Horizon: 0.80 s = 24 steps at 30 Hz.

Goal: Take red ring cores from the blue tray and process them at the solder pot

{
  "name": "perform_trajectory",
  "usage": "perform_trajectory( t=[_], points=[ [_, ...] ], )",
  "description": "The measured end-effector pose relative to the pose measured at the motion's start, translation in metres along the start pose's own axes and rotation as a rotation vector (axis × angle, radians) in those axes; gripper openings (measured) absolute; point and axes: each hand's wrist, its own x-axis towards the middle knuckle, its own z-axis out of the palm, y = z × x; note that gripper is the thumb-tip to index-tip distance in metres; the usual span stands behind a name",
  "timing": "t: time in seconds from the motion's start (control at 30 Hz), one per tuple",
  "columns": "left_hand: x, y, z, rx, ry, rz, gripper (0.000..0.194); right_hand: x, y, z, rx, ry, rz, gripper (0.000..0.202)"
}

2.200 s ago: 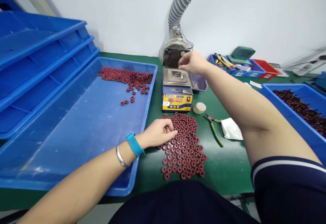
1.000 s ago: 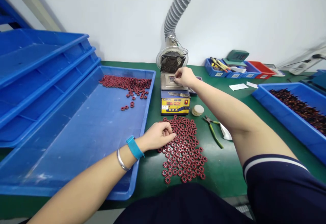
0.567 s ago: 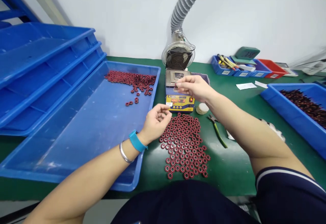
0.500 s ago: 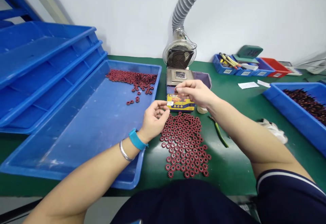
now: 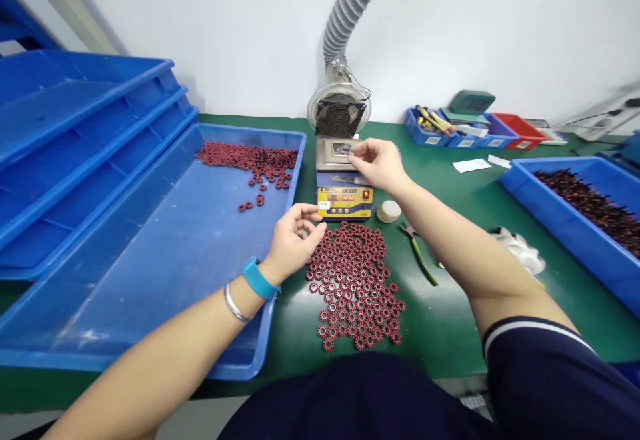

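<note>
My right hand [image 5: 377,162] is over the solder pot [image 5: 331,151], fingertips pinched at the right edge of its square shiny opening. The small red stator core in this pinch is mostly hidden by the fingers. My left hand [image 5: 296,240] hovers open and empty, fingers loosely curled and thumb apart, just left of the yellow control panel [image 5: 350,201] with its lit red digits. Below it, many red toothed stator cores [image 5: 357,280] lie flat in a spread on the green table [image 5: 430,333].
At left, a blue tray [image 5: 150,253] holds more red cores, beside stacked blue trays [image 5: 100,120]. Green-handled pliers [image 5: 423,261], a round pale tin [image 5: 389,211] and a white glove [image 5: 520,250] lie right. A blue bin [image 5: 575,227] holds dark pieces. A fan duct [image 5: 345,20] rises behind.
My right hand has moved from in front of the panel, up and away, to the pot's opening. My left hand stays near the panel. The view has shifted slightly.
</note>
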Motion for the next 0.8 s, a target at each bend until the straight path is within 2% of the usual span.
perform_trajectory(
  t=[0.1, 0.2, 0.5, 0.63, 0.7, 0.8],
  points=[
    [0.001, -0.002, 0.001, 0.023, -0.016, -0.022, 0.034, 0.023, 0.010, -0.002, -0.211, 0.048, 0.005, 0.007],
    [0.002, -0.003, 0.000, 0.033, -0.031, -0.029, 0.033, 0.034, 0.017, 0.002, -0.330, 0.037, 0.000, 0.008],
    [0.002, -0.006, -0.001, 0.064, -0.062, -0.015, 0.031, 0.041, 0.025, 0.010, -0.480, -0.018, 0.022, 0.004],
    [0.002, -0.005, -0.001, 0.061, -0.056, -0.011, 0.030, 0.036, 0.018, 0.007, -0.322, 0.028, 0.055, 0.004],
    [0.002, -0.004, -0.001, 0.045, -0.050, -0.013, 0.030, 0.027, 0.010, 0.006, -0.113, 0.032, 0.113, 0.008],
    [0.001, -0.002, -0.001, 0.006, -0.040, -0.018, 0.029, 0.002, -0.004, 0.007, 0.278, -0.071, 0.252, 0.018]
  ],
)
